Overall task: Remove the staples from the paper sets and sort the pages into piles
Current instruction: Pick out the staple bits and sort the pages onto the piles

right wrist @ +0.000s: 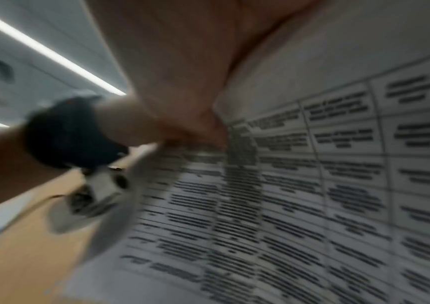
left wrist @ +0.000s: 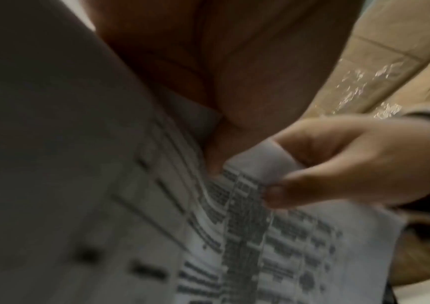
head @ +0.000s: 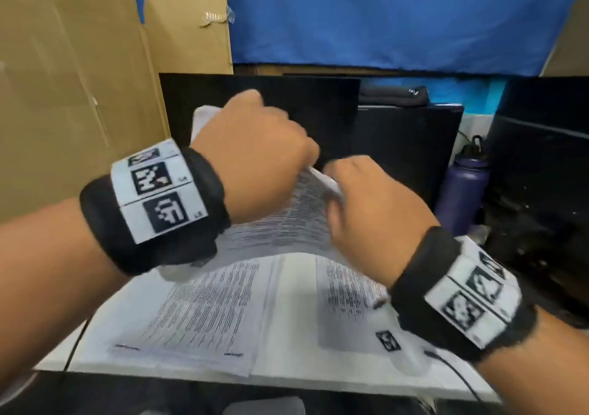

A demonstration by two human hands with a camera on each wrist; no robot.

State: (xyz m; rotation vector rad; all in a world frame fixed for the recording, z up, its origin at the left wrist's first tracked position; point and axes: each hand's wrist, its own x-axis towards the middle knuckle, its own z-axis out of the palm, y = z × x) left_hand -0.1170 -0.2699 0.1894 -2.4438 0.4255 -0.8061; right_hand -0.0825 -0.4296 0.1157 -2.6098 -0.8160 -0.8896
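Both hands hold a stapled paper set (head: 280, 220) in the air above the white table (head: 287, 379). My left hand (head: 287, 150) grips its upper part, with the fingers curled out of sight behind the sheets. My right hand (head: 347, 185) pinches a curled corner of a printed page (left wrist: 260, 236) between thumb and fingers (left wrist: 299, 185), right beside the left hand. The right wrist view shows the page's table of text (right wrist: 312, 185) and my left wrist (right wrist: 65, 133). No staple is visible. Two piles of loose pages lie on the table, one left (head: 204, 312) and one right (head: 350, 303).
A black monitor (head: 255, 102) stands behind the hands, with a second dark screen (head: 414, 146) to its right. A purple water bottle (head: 463, 191) stands at the table's right, beside a dark clutter. Cardboard (head: 63, 79) walls the left, and a cable (head: 455, 373) crosses the front right corner.
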